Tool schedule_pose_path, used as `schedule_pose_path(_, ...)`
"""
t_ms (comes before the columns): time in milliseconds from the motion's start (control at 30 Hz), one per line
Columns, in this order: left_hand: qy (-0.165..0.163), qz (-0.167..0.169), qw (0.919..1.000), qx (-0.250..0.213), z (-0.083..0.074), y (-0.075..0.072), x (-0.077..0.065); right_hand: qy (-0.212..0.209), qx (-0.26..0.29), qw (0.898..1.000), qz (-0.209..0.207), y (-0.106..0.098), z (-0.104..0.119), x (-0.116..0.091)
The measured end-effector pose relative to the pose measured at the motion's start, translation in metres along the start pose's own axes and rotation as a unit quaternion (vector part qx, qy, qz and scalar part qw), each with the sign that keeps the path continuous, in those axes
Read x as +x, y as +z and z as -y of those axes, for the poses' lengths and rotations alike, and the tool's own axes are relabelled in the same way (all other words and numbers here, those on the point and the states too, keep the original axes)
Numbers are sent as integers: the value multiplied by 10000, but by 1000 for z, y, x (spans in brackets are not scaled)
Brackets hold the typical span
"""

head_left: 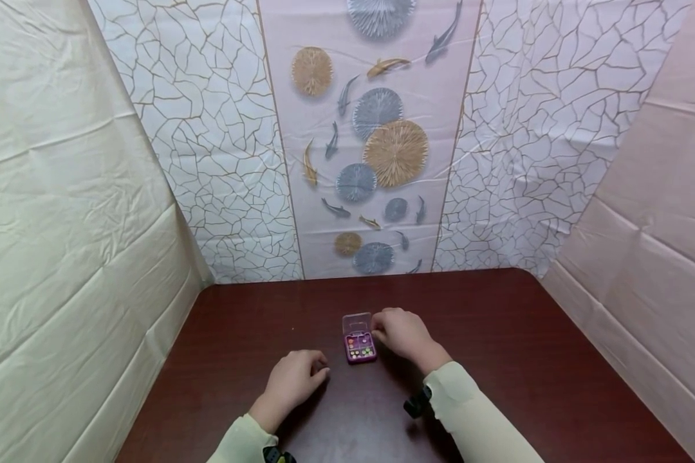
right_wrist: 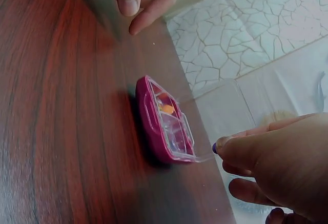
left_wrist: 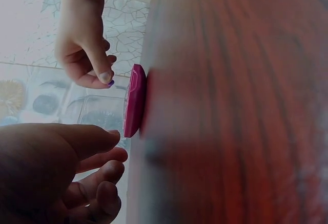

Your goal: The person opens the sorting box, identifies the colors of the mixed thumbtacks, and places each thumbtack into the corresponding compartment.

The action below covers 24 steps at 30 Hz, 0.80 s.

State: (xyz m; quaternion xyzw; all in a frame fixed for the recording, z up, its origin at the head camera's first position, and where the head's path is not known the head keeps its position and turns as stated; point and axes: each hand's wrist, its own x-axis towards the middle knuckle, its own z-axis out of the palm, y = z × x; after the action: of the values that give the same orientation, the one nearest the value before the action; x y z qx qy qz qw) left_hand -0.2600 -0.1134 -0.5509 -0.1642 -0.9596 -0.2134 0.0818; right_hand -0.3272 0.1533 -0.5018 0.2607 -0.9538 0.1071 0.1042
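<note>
A small magenta compartment case (head_left: 361,361) lies on the table with its clear lid (head_left: 356,319) raised at the back. Its sections hold little orange, green, white and dark pieces, plus a pale one. Between thumb and fingertip my right hand (head_left: 404,331) pinches a tiny purple piece (right_wrist: 214,148), beside the right edge of the case and the lid. The purple piece also shows in the left wrist view. To the case's near left, my left hand (head_left: 295,378) rests with fingers loosely bent, holding nothing and apart from the case.
The dark reddish-brown wooden table (head_left: 255,321) has rounded far corners. A patterned cloth (head_left: 376,212) with fish and discs hangs behind it. Pale cloth walls stand at the left and right sides. Dark bands sit on both wrists.
</note>
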Motion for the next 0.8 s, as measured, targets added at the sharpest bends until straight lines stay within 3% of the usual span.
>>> schedule_pose_path(800,-116,155,9997,-175,4,-4,0,-104,72,9999,39,12,10,9)
